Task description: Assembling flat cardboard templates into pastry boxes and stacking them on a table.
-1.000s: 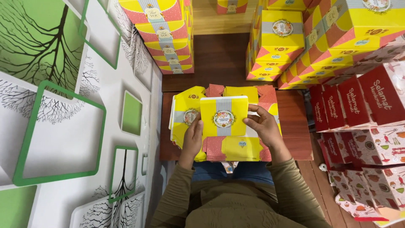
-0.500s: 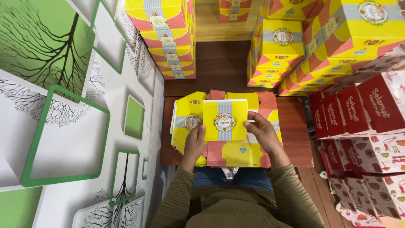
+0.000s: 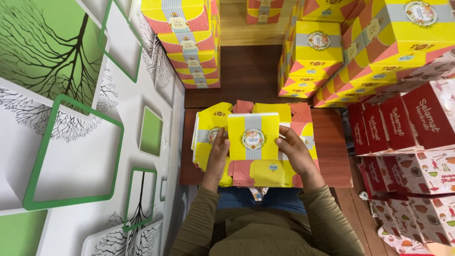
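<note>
A yellow cardboard box blank (image 3: 253, 137) with a grey striped band and a round floral label sits half folded on a pile of flat yellow-and-pink blanks (image 3: 208, 128). My left hand (image 3: 217, 151) presses against its left side, fingers straight along the panel. My right hand (image 3: 293, 152) grips its right side, fingers curled on the edge. Pink dotted flaps (image 3: 241, 171) stick out below the box, near my lap. The pile rests on a small brown wooden table (image 3: 332, 147).
Stacks of finished yellow-and-pink boxes stand at the back left (image 3: 187, 42) and back right (image 3: 360, 42). Red and white printed boxes (image 3: 407, 147) pile up on the right. A white wall with green squares and tree drawings (image 3: 71, 123) runs along the left.
Both hands have shifted up along the box's sides, and the top panel now stands more squarely over the pile. The camera has tilted slightly.
</note>
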